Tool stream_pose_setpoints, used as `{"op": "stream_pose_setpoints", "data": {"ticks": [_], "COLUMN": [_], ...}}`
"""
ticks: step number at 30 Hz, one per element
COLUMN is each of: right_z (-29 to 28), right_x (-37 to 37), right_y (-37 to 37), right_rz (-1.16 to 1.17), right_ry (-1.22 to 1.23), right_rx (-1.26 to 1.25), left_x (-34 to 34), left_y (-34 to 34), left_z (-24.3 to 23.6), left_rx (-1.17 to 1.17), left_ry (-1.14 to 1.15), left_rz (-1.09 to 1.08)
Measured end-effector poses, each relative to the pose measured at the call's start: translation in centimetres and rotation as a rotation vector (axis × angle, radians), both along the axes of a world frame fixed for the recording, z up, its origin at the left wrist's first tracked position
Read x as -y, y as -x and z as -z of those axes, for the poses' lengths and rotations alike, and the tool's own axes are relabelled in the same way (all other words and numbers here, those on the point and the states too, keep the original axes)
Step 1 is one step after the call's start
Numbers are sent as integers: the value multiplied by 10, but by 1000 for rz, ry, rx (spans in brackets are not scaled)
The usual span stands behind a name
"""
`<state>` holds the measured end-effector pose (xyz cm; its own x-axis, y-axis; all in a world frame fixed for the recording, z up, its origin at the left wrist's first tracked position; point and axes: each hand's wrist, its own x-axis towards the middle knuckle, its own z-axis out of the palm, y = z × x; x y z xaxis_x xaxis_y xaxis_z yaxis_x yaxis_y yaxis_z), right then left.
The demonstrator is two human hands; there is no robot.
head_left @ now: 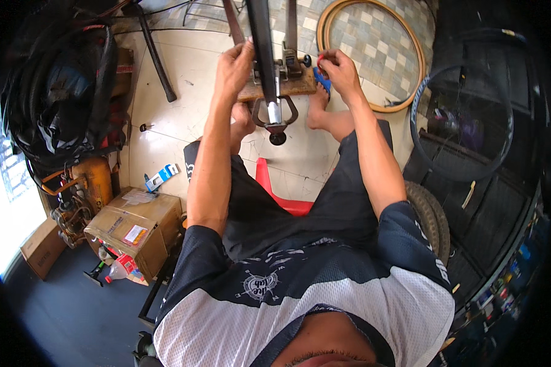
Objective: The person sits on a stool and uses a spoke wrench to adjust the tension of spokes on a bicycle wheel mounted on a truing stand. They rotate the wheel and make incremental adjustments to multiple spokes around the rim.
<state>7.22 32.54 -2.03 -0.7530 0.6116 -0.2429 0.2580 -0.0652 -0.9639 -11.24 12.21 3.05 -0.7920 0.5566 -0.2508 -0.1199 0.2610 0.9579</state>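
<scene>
A black bicycle wheel rim (pixel 261 46) stands almost edge-on in a metal truing stand (pixel 292 64) on a wooden base (pixel 302 87), between my knees. At the rim's left side is my left hand (pixel 234 68), its fingers bent and pressed together with the tips close against the rim; whatever they pinch is hidden. My right hand (pixel 341 72) is up to the right of the stand, apart from the rim, pinching a small red tool (pixel 320 61). Nearest me, a curved metal caliper arm (pixel 275 116) with a black knob (pixel 277 139) straddles the rim's lower end.
Tan tyres (pixel 420 61) lie on the floor at far right, near a black rim (pixel 509 122). A cardboard box (pixel 134 223) and a small blue-white carton (pixel 161 178) are on the left, below hanging black tubes (pixel 61 92). Red plastic (pixel 264 174) shows between my legs.
</scene>
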Motion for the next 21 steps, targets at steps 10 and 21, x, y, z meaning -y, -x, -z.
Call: {"op": "stream_pose_setpoints", "data": {"ticks": [10,21], "right_z": [-1,4], "right_x": [13,16], "right_y": [-3,-15], "right_rz": [96,166], "right_ry": [-55,274], "right_rx": [-104,-202], "left_x": [-9,-11], "left_y": [13,44], "left_z": [-95,-114], "left_rx": [-220,-81], "left_ry": [59,-318], "left_rz": [28,-21]}}
